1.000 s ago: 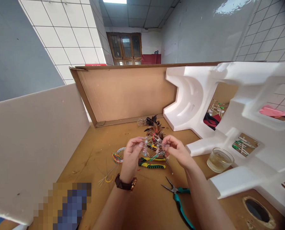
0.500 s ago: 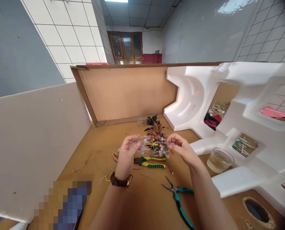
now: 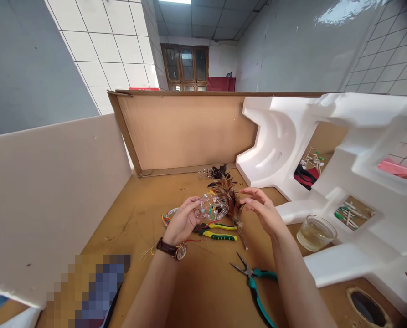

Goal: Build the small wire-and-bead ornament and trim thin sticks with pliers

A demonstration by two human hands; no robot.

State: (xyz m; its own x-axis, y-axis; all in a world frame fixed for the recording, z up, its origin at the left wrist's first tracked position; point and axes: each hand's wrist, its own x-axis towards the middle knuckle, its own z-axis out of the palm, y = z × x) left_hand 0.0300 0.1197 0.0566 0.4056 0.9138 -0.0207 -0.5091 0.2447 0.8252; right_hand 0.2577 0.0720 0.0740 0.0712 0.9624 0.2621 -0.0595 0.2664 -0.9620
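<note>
Between the thumb and fingers of my left hand [image 3: 183, 222] is a beaded wire piece [image 3: 211, 206], silvery loops with clear beads and bits of coloured wire. My right hand [image 3: 262, 210] is apart from it, fingers spread, just right of a bunch of brown feathers [image 3: 225, 187]. Whether its fingertips touch the feathers I cannot tell. Below the wire piece lie pliers with yellow and green handles [image 3: 220, 237], their jaws partly behind my left hand. Teal-handled long-nose pliers [image 3: 254, 291] rest nearer me, one handle partly covered by my right forearm.
A glass bowl of liquid [image 3: 316, 233] stands at the right beside a white foam block [image 3: 278, 123]. Coloured wires [image 3: 165, 220] lie left of my left hand. A cardboard panel [image 3: 193, 132] borders the back, and a round hole [image 3: 367, 306] is at lower right.
My right hand has let go of the beaded wire piece and opened. The piece has turned and stays in my left hand, which has rolled a little.
</note>
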